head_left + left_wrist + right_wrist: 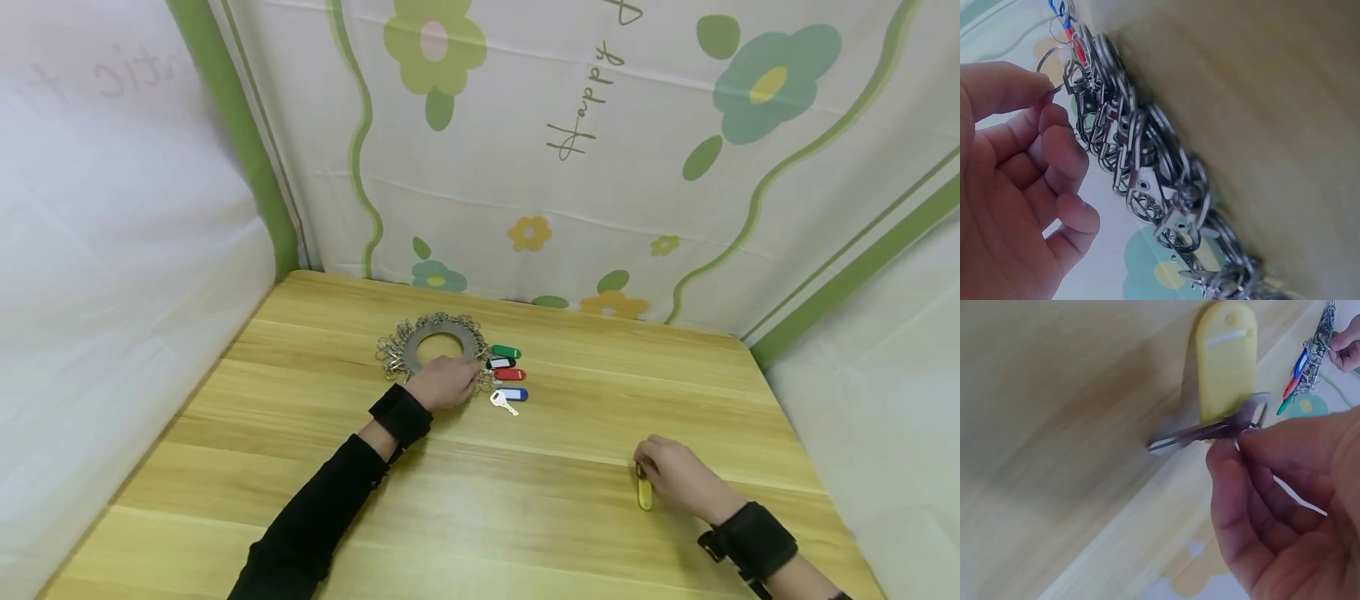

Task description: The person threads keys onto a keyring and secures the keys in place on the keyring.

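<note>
A grey disc (438, 343) rimmed with several metal clasps (1141, 162) lies at the back of the wooden table (570, 517). My left hand (467, 385) rests at the disc's near right edge. In the left wrist view, the left hand (1047, 95) pinches a small split ring (1054, 56) on a clasp between thumb and forefinger. Green (505, 352), white (500, 363), red (510, 374) and blue (514, 393) tags and a silver key (504, 403) lie just right of it. My right hand (642, 472) pinches the head of a key (1207, 431) joined to a yellow tag (1225, 359) that lies flat on the table.
Flower-print cloth walls (600, 167) close in the table at the back and on both sides. Bare wood stretches between the two hands and along the near edge. A black wrist strap (752, 540) sits on each forearm.
</note>
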`<state>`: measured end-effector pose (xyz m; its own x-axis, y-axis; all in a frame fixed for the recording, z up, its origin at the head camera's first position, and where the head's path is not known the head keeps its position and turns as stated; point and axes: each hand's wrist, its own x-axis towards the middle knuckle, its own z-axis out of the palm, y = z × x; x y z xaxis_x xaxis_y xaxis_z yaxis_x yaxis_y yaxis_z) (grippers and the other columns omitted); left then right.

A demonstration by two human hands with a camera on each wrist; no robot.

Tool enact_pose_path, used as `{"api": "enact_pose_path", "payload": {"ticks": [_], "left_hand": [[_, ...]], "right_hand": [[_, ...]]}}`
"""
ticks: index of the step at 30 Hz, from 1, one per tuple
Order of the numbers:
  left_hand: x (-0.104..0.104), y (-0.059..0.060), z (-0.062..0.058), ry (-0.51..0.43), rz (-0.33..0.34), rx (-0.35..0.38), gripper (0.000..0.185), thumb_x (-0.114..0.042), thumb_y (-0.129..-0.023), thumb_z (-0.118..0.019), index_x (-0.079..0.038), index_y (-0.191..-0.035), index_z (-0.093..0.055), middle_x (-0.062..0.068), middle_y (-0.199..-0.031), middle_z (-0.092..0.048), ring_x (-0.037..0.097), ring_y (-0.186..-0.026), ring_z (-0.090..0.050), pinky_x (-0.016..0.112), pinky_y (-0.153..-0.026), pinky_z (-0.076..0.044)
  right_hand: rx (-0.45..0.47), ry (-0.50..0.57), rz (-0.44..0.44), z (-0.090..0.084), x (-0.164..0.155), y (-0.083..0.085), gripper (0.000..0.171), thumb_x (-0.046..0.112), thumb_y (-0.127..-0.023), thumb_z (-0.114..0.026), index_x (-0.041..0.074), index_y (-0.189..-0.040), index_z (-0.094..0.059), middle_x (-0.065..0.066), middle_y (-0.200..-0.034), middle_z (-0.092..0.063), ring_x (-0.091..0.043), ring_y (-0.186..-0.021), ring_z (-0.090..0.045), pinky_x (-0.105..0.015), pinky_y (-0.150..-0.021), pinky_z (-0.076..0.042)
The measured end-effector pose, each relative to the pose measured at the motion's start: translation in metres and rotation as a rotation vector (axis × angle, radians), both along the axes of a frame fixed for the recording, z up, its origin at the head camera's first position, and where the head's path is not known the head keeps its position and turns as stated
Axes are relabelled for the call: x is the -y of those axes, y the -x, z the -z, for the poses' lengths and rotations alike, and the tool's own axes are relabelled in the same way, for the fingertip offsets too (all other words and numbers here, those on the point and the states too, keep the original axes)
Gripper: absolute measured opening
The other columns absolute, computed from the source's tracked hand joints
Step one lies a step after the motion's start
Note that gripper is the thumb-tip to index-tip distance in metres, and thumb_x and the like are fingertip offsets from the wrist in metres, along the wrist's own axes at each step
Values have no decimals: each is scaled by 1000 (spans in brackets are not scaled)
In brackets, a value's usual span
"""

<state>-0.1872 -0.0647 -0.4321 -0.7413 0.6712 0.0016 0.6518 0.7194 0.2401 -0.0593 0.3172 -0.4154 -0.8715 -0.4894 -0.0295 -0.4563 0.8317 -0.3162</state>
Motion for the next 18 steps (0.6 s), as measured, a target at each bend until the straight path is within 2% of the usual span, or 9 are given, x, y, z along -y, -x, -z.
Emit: {"api": "enact_pose_path", "payload": {"ticks": [5,11,18], "left_hand": [[-1,2,1,-23,-23,42,16,-14,-99,-44,-14,-84,-50,-2,-73,-45,12,-62,-44,27,-59,-39],[-3,4,1,-33,-71,129,20,-16,-99,-41,-14,-81,-46,0,-70,-43,12,-58,-39,25,-57,-33],[-5,6,-5,-75,-102,216,23,-16,-99,-41,-14,-77,-47,0,-63,-45,13,-52,-43,26,-54,-34]], "right_hand": [[-40,-5,57,3,8,4,17,-3,-85,-66,14,-84,-63,9,-77,-49,-2,-67,-49,-23,-57,-44],[-77,31,46,6,16,10,11,3,-87,-65,14,-87,-63,10,-79,-51,-4,-71,-53,-24,-62,-47],[-28,165,41,10,22,22,6,9,-91,-63,15,-90,-63,10,-85,-55,-3,-76,-54,-24,-61,-45]]}}
